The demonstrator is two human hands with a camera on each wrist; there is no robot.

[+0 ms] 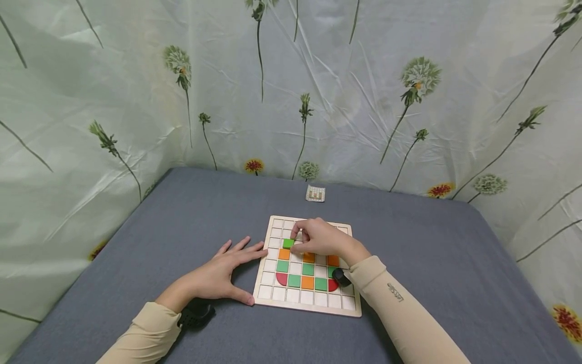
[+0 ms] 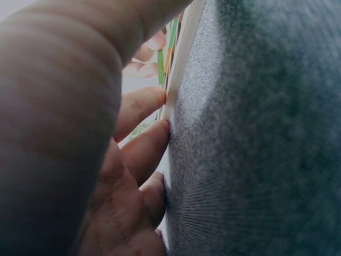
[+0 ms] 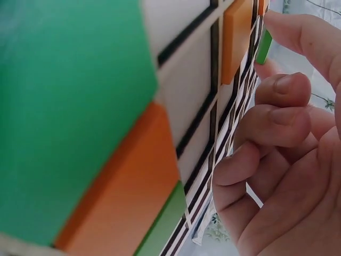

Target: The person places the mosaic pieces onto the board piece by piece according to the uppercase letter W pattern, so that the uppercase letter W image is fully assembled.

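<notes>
A wooden grid board [image 1: 309, 306] lies on the table, with green, orange and red tiles in some of its squares. My right hand [image 1: 320, 237] is over the upper part of the board. Its thumb and index finger pinch a bright green square tile [image 3: 265, 47] at the tile's edges, above an orange tile [image 1: 284, 254]. The other fingers are curled in the right wrist view. My left hand [image 1: 223, 273] lies spread at the board's left side. Its index fingertip and thumb touch the board edge [image 2: 184, 58].
A small printed card [image 1: 316, 193] lies on the grey-covered table [image 1: 218, 202] behind the board. A flower-patterned curtain [image 1: 345, 101] hangs behind the table and along its sides. Black wrist devices sit near both cuffs.
</notes>
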